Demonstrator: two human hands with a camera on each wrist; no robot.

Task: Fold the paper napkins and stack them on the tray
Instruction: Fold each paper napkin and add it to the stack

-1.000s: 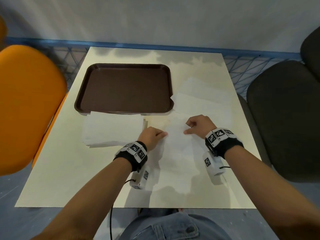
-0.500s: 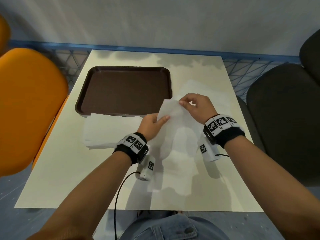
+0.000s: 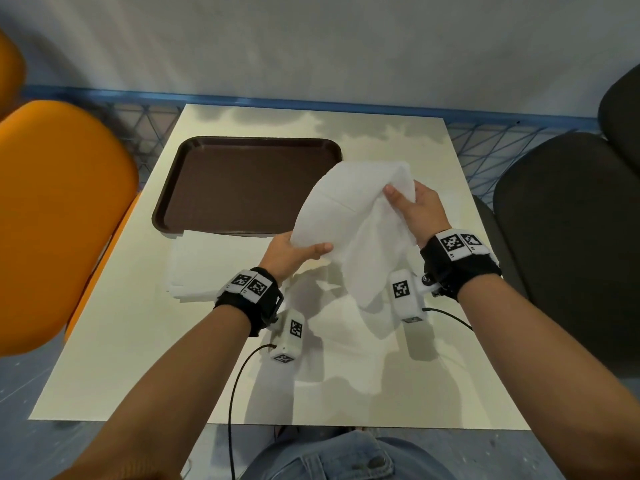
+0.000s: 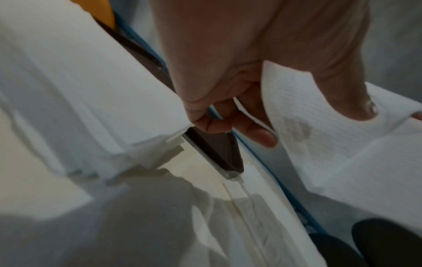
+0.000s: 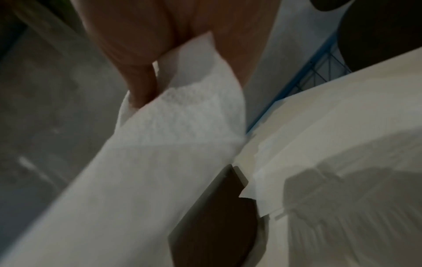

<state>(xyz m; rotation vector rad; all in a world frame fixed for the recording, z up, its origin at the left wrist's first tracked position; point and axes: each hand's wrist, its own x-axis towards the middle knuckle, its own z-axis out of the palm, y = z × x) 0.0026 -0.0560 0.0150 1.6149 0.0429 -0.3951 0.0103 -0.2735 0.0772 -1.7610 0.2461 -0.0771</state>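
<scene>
A white paper napkin (image 3: 349, 216) hangs in the air above the table, held by both hands. My left hand (image 3: 294, 251) pinches its near left edge between thumb and fingers; the left wrist view shows the thumb on top of the napkin (image 4: 324, 130). My right hand (image 3: 412, 206) grips the far right edge, fingers curled into the napkin (image 5: 182, 115). A brown tray (image 3: 242, 185) with nothing on it lies at the back left of the table. A stack of white napkins (image 3: 214, 265) lies flat in front of the tray.
More white napkins (image 3: 360, 351) lie spread on the cream table (image 3: 121, 358) under my hands. An orange chair (image 3: 59, 216) stands at the left, a dark chair (image 3: 571, 237) at the right. A blue wire rack (image 3: 485, 147) runs behind the table.
Both hands have lifted the napkin off the table and moved apart, the right hand going up and away, so the sheet now hangs spread between them.
</scene>
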